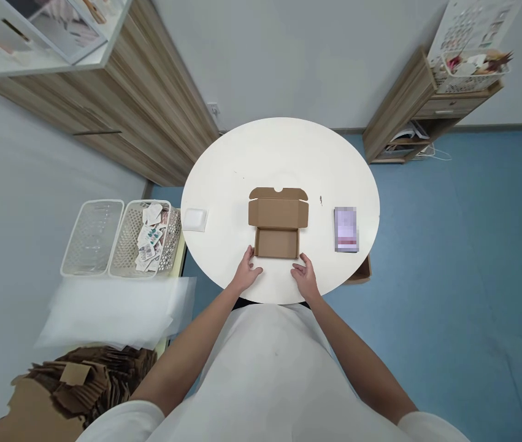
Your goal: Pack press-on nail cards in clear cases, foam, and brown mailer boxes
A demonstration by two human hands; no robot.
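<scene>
On the white oval table lies a brown cardboard mailer box point(277, 244), its lid point(278, 212) folded back away from me and its inside bare. My left hand point(246, 271) is at the near left corner of the box, fingers apart, with fingertips at or very near its side. At the near right corner is my right hand point(305, 277), also with fingers spread and nothing in it. Whether the fingertips touch the cardboard I cannot tell.
A blurred purple-and-white pack point(346, 229) lies at the right of the table point(283, 147); a small white packet point(194, 219) is at its left edge. Left of the table are white baskets point(117, 245), translucent sheets point(118, 310) and stacked flat cardboard point(99, 380). A wooden cabinet point(159, 86) stands behind left.
</scene>
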